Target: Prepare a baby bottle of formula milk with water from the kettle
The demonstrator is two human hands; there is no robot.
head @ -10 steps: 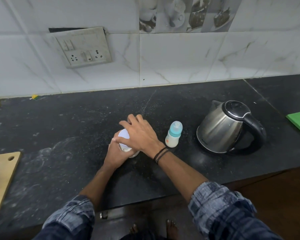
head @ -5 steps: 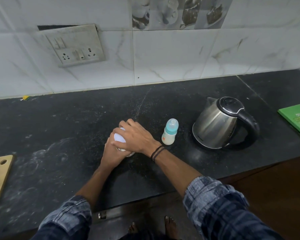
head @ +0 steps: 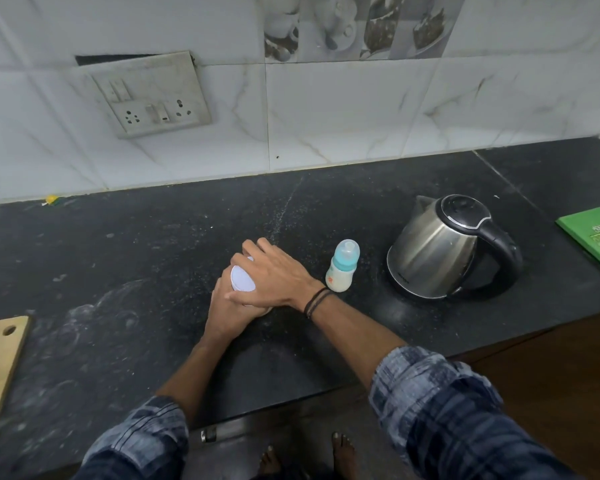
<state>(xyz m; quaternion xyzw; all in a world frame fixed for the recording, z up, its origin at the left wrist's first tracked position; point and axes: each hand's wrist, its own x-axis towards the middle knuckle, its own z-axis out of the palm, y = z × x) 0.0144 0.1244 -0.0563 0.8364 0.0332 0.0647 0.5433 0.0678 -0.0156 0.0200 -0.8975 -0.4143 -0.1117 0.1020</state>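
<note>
Right now I judge I'm twisting the cap of the white tub (head: 242, 280) at mid-counter. My left hand (head: 226, 308) is curled round its body and my right hand (head: 278, 276) is clamped over its top. I'd press the tub down and turn level, to avoid spilling powder. The baby bottle (head: 342, 269) stands at three o'clock, the kettle (head: 436, 248) beyond. Print on the bottle, the kettle and the green book (head: 594, 237) is too small to read.

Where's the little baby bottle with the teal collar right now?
In the head view, the teal-collared baby bottle stands upright on the black counter, right of centre, between the person's right hand and the stainless steel kettle.
</note>
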